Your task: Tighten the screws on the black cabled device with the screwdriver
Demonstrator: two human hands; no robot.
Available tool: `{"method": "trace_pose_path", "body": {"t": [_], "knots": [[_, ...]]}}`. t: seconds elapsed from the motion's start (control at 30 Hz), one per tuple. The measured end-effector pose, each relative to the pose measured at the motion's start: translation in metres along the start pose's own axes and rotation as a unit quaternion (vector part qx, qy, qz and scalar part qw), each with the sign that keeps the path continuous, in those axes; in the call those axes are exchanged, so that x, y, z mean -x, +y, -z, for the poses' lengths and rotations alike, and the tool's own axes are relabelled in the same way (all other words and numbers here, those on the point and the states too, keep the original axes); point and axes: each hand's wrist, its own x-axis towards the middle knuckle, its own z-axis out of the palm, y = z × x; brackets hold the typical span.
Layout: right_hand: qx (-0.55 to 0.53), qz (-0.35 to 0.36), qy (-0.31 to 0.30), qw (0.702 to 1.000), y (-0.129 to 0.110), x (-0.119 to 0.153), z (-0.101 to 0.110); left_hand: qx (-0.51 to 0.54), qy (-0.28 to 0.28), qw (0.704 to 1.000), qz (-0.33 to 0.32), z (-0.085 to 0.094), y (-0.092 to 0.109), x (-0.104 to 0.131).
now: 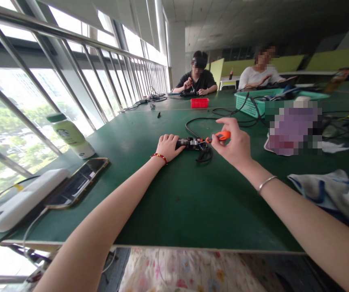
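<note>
My left hand (169,147) rests on the green table (174,202) and grips the left end of a small black device (192,143) with bunched wires. My right hand (234,142) holds an orange-handled screwdriver (221,136), whose tip points left into the device. A black cable (203,156) loops out beneath the device and runs toward the back of the table. Both hands sit close together at the table's middle.
A phone (77,182), a white power bank (22,200) and a bottle (71,136) lie at the left by the railing. A cloth (329,190) is at the right. A red box (199,103) and green basket (250,103) stand farther back. Two people work at the far end.
</note>
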Motion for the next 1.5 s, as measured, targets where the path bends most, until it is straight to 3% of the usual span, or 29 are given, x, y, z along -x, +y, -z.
{"method": "trace_pose_path", "body": {"t": [0.47,0.73,0.9,1.13,1.37,1.5], "knots": [[0.013,0.002,0.002,1.000,-0.0020,-0.0004,0.0006,-0.005,0.004,1.000,-0.001,-0.0011,-0.0010,-0.0002],[-0.031,0.031,0.011,0.999,-0.0003,0.0006,-0.0004,0.003,0.007,1.000,-0.001,-0.0033,-0.0025,-0.0015],[0.013,0.012,0.008,1.000,-0.0018,-0.0007,-0.0002,0.000,0.006,1.000,-0.001,-0.0026,-0.0023,-0.0011],[-0.030,0.024,0.008,0.999,-0.0024,0.0009,0.0000,0.004,0.007,1.000,-0.001,-0.0029,-0.0018,-0.0013],[0.022,-0.005,-0.006,1.000,-0.0009,-0.0003,-0.0001,0.003,0.006,1.000,-0.001,-0.0035,-0.0024,-0.0009],[-0.004,-0.001,-0.007,1.000,-0.0040,-0.0001,0.0014,0.004,0.009,1.000,-0.003,-0.0038,-0.0027,-0.0009]]}}
